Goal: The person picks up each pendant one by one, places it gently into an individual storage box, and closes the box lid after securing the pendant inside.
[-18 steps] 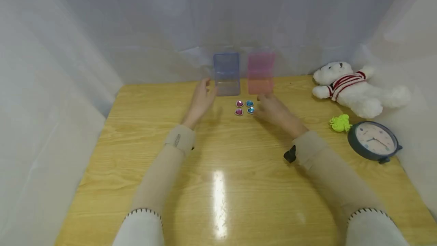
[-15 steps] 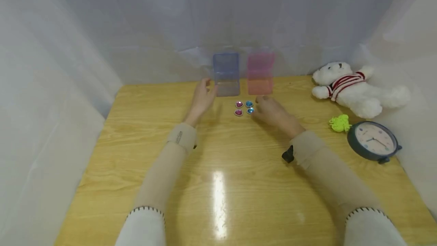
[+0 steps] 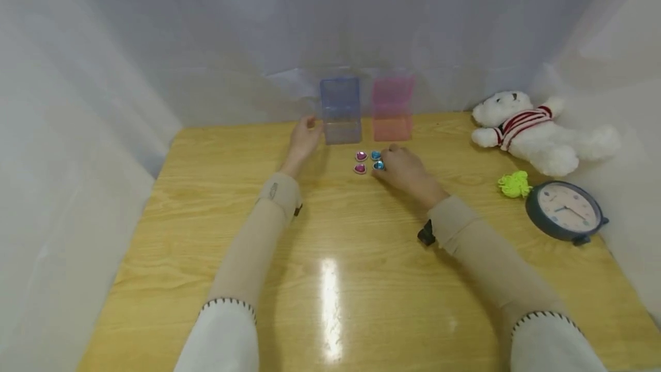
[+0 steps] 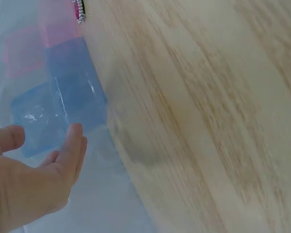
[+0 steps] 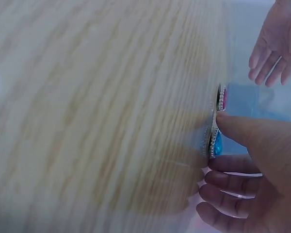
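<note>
Two pink rhinestones [image 3: 360, 169] and two blue ones with silvery beaded rims lie close together on the table. My right hand [image 3: 405, 172] is at the near blue rhinestone [image 3: 378, 165]; in the right wrist view its thumb and index finger pinch a blue rhinestone [image 5: 218, 144] by opposite edges, still on the wood. My left hand [image 3: 304, 138] holds nothing; its fingers are relaxed beside the clear blue box [image 3: 343, 131]. In the left wrist view, thumb and fingers stand apart near that box's lid [image 4: 36, 119]. Contact with the box cannot be told.
An open clear pink box [image 3: 392, 130] stands right of the blue one, against the curtain at the table's back edge. On the right lie a white teddy bear [image 3: 542, 142] in a striped sweater, a yellow-green tangled toy [image 3: 514, 184] and a dark-rimmed clock [image 3: 567, 211].
My right hand has moved slightly left and its thumb and finger have closed about the near blue rhinestone. The left hand stays beside the blue box.
</note>
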The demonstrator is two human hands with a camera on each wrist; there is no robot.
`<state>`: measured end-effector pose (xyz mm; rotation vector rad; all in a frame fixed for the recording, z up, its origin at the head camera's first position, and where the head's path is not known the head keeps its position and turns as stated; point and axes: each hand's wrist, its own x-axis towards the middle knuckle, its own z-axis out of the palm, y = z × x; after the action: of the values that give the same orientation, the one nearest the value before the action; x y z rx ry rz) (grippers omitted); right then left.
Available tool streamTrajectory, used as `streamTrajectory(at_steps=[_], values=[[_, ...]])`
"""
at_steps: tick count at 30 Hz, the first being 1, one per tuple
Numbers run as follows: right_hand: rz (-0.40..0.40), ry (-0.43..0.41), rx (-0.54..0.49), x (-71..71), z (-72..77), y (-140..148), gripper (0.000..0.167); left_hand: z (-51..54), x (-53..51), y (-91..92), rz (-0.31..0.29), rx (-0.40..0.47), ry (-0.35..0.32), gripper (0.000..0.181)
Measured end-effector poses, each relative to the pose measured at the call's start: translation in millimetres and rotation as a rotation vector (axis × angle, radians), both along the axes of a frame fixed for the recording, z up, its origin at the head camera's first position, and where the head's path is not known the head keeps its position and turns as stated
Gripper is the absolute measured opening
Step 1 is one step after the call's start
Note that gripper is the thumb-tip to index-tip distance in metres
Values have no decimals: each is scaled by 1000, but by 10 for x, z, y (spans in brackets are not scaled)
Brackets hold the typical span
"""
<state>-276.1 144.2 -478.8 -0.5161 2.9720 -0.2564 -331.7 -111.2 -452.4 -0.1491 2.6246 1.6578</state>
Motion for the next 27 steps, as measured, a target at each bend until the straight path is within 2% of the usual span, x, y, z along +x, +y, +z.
streamTrajectory(at_steps=[4, 12, 16, 21, 24, 27], values=[[-18, 13, 34, 17, 22, -18, 56, -31, -60, 40, -1, -8, -26, 56], [-10, 46, 30, 12, 30, -57, 38, -106, -133, 135, 36, 50, -63, 53], [-5, 50, 34, 5, 25, -56, 32, -138, -155, 169, 55, 112, -78, 52], [39, 28, 10, -5, 65, -10, 25, -93, -153, 181, 87, 181, -119, 51], [54, -7, -36, -27, 89, 52, 20, -77, -157, 180, 93, 212, -145, 50], [61, -30, -103, -66, 113, 95, 21, -70, -169, 160, 112, 305, -167, 49]])
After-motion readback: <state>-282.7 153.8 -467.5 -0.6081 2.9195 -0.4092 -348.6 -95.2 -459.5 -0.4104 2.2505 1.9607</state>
